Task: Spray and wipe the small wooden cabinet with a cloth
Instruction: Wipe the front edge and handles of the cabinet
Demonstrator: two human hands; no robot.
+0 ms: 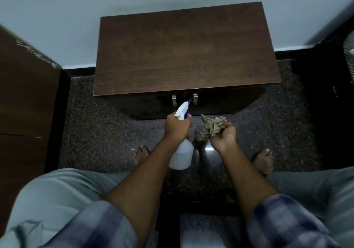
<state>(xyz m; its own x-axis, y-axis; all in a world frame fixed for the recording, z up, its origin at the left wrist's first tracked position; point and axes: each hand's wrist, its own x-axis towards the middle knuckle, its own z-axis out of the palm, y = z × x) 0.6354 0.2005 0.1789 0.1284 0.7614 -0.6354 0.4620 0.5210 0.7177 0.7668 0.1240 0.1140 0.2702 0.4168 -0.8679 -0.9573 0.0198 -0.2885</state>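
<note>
- You're in the spray step, by the look of it: your left hand (178,126) has its fingers wrapped tight round the neck of the translucent white plastic spray bottle w/ blue trigger (182,152).
- Bottle's long axis runs from near your knees up toward the cabinet; nozzle aims at the front doors, right btwn the two curved metal handles (195,98).
- Small dark-brown wooden cabinet (185,50) stands on the speckled dark floor (99,133), back against the pale wall.
- Your right hand (223,137) bunches the crumpled beige striped cloth (210,127), fingers curled in, pinching the wad.
- Next, prob.: squeeze the trigger, then bring the cloth to the door fronts; can't tell if they're wet yet.
</note>
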